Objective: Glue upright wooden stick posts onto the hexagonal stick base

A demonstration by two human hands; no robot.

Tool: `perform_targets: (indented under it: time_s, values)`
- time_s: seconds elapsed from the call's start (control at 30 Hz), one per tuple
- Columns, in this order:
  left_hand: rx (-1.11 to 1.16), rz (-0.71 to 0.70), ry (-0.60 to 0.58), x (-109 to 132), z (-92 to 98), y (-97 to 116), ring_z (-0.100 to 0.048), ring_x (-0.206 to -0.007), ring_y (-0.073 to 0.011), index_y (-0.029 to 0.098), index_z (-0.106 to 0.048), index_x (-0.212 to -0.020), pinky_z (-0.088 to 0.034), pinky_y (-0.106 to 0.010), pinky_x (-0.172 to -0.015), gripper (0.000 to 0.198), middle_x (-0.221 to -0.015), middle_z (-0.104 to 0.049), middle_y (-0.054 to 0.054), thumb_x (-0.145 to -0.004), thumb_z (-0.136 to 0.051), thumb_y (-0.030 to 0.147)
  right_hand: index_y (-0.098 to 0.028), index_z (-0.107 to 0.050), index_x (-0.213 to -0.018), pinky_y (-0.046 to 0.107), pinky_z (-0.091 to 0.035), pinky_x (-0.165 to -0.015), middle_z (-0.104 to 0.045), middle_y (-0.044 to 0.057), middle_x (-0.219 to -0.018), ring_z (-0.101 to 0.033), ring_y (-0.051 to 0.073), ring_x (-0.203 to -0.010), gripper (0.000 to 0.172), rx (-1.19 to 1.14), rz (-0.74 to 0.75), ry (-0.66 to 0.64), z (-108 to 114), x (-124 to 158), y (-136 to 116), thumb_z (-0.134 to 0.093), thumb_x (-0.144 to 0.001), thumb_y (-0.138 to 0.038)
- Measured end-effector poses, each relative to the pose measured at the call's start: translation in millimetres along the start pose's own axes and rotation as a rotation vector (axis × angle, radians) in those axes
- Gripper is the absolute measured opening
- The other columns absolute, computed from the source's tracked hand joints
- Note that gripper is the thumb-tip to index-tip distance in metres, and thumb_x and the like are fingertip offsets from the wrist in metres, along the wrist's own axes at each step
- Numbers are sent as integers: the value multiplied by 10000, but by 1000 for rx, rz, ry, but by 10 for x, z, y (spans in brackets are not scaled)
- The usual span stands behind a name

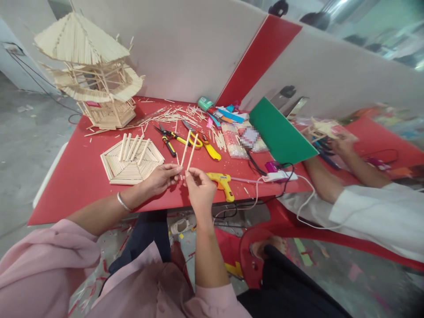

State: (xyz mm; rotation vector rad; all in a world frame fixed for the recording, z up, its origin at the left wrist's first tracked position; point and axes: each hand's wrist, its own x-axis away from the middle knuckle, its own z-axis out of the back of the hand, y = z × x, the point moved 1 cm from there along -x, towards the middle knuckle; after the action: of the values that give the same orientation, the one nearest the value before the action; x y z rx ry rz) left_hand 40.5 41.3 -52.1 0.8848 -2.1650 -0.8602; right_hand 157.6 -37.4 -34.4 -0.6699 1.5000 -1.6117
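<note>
Over the front of the red table, my left hand [166, 176] pinches a thin wooden stick [186, 149] that stands up from its fingertips. Beside it, my right hand [199, 189] grips another wooden stick [192, 152], nearly parallel to the first. The lower ends of both are partly covered by my fingers. Left of my hands lies a polygonal panel of wooden sticks [132, 174], with several short bundled sticks [134, 148] resting on it. A yellow glue gun [223, 183] lies just right of my right hand.
Pliers [168, 140], yellow-handled scissors [195, 140] and loose sticks [172, 115] lie behind my hands. A stick-built pagoda [99, 84] stands at the back left. A green board [281, 130] separates a co-worker's arms [351, 163]. A white power strip [280, 176] trails cables.
</note>
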Motion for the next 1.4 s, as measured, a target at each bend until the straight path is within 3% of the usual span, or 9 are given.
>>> perform_targets:
  time_s: [0.13, 0.4, 0.57, 0.77, 1.0, 1.4]
  values:
    - [49, 28, 1, -8, 12, 4, -528, -457, -50, 97, -669, -713, -394, -137, -437, 260, -531, -593, 18, -628, -889, 207, -184, -725, -942, 295, -586, -699, -743, 52, -862, -682, 153, -694, 273, 87, 98, 74, -79, 19, 72, -625, -852, -421]
    - [5, 46, -22, -19, 35, -20, -546, -491, -46, 96, -689, -715, -429, -132, -492, 149, -557, -604, 8, -724, -821, 166, -177, -727, -956, 287, -583, -633, -750, 60, -882, -682, 158, -677, 315, 12, 43, 67, -146, 20, 123, -616, -855, -455]
    - [-5, 54, -4, -23, 22, -9, -527, -466, -43, 105, -680, -668, -413, -128, -465, 171, -523, -595, 14, -684, -844, 153, -186, -728, -965, 294, -586, -665, -751, 62, -901, -684, 162, -713, 312, 49, 34, 54, -152, 23, 144, -602, -863, -452]
    - [-51, 23, 9, -22, 28, -14, -519, -452, -47, 107, -676, -637, -397, -138, -442, 206, -509, -595, 10, -650, -868, 180, -178, -728, -958, 265, -567, -582, -746, 58, -886, -663, 150, -654, 301, 34, 21, 42, -131, 18, 134, -603, -855, -432]
    - [-87, 11, -6, 2, 30, -6, -494, -426, -45, 105, -650, -594, -387, -154, -426, 247, -496, -580, 9, -653, -870, 201, -183, -735, -941, 298, -581, -698, -748, 60, -890, -681, 164, -738, 289, 79, 42, 29, -92, 27, 140, -609, -860, -430]
    - [-104, 54, -35, -8, 68, -23, -504, -409, -57, 110, -667, -621, -407, -157, -415, 241, -477, -579, 3, -626, -887, 207, -192, -742, -951, 304, -586, -711, -737, 62, -918, -679, 170, -768, 294, 145, 74, 8, -34, 66, 173, -585, -880, -431]
